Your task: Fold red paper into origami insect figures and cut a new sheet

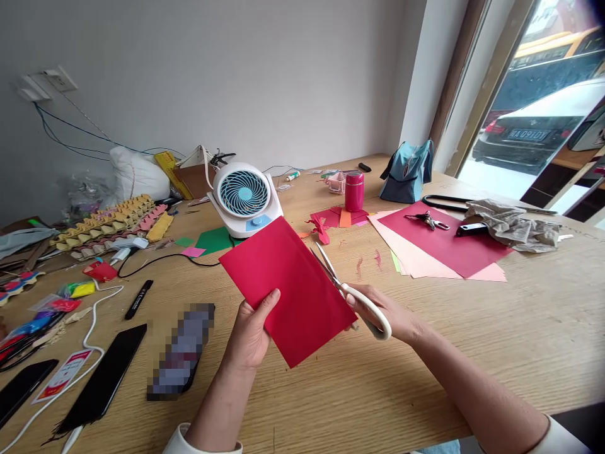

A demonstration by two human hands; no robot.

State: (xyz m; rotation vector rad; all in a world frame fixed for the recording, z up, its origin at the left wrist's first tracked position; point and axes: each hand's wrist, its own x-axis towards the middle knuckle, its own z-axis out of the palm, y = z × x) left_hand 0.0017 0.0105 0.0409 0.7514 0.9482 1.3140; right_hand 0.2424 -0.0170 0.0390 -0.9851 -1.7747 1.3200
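A sheet of red paper [297, 284], which looks folded along its right side, is held up over the table. My left hand [253, 334] grips its lower left edge, thumb on top and the other fingers hidden underneath. In my right hand [382, 309] is a pair of scissors [336, 282] with white handles. Its blades are parted and lie at the paper's right edge, pointing away from me. Whether the blades have cut into the paper I cannot tell. Some fingers of my right hand are hidden behind the handles and the paper.
A white fan [244, 195] stands behind the paper. A pink jar [354, 192] is near red scraps [321, 228]. To the right lie paper sheets [444, 236] with keys [428, 221], and a blue bag [407, 171]. Phones [106, 378], a black marker [138, 299] and a white cable [93, 315] lie left.
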